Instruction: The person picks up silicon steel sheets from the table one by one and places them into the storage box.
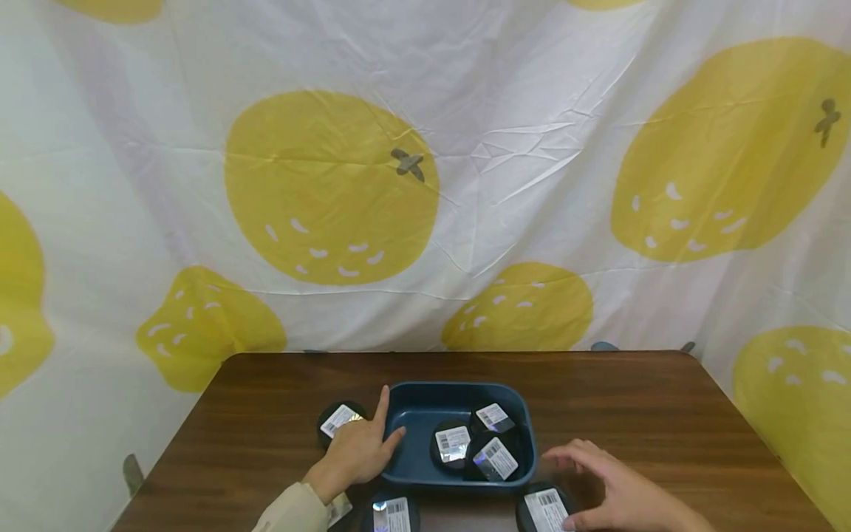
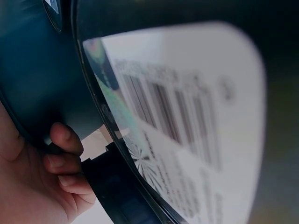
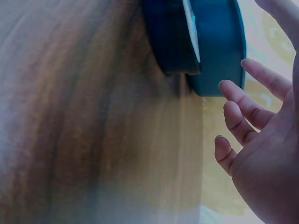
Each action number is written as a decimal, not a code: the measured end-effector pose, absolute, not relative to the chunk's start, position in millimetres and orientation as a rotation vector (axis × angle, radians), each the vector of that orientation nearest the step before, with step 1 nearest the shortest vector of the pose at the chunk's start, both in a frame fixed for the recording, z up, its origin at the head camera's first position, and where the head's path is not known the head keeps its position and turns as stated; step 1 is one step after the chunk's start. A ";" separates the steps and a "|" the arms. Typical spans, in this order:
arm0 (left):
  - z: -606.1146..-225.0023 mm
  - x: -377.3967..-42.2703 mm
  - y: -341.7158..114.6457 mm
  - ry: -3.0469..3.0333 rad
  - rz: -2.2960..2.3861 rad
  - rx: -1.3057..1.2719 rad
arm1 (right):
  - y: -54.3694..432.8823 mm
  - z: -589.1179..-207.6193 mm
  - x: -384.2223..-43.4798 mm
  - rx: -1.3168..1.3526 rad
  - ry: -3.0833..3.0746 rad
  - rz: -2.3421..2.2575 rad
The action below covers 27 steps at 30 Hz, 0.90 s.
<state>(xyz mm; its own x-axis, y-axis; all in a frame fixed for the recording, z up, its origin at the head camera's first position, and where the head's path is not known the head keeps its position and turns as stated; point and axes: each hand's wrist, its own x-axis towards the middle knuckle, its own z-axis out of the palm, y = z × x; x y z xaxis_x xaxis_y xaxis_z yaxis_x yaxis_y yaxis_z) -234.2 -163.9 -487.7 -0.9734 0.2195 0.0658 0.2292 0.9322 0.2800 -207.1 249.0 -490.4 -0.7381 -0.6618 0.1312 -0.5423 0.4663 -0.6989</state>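
A dark blue rectangular tray [image 1: 459, 482] lies on the table with three black round tubs in it, among them one tub [image 1: 442, 427], each bearing a white barcode label. My left hand [image 1: 355, 451] grips the tray's left wall, thumb over the rim and index finger stretched along it. In the left wrist view, its other fingers [image 2: 65, 163] curl beside the tray, and a labelled tub [image 2: 187, 116] fills much of the picture. To the right of the tray, my right hand [image 1: 614, 488] has its fingers spread loosely, its thumb at the edge of another tub [image 1: 532, 510].
One more tub [image 1: 326, 417] stands left of the tray, partly behind my left hand. Another tub [image 1: 392, 513] sits in front, and a label shows beneath my left wrist. The brown wooden table [image 1: 665, 414] ends at a white curtain [image 1: 505, 148] printed with yellow fruit.
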 end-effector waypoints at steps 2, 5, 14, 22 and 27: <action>-487.4 -234.3 -163.9 -3.058 -0.449 -0.357 | 249.5 -493.8 -207.7 -1.101 2.555 -1.122; -487.2 -234.2 -163.9 -3.059 -0.448 -0.362 | 250.4 -496.9 -208.4 -1.130 2.528 -1.127; -486.8 -233.9 -163.6 -3.050 -0.447 -0.359 | 251.8 -499.3 -207.8 -1.093 2.421 -1.123; -487.4 -234.3 -164.0 -3.069 -0.465 -0.353 | 249.3 -499.5 -204.8 -0.947 2.361 -1.075; -487.1 -234.1 -163.7 -3.071 -0.470 -0.353 | 248.8 -501.2 -204.9 -0.940 2.350 -1.027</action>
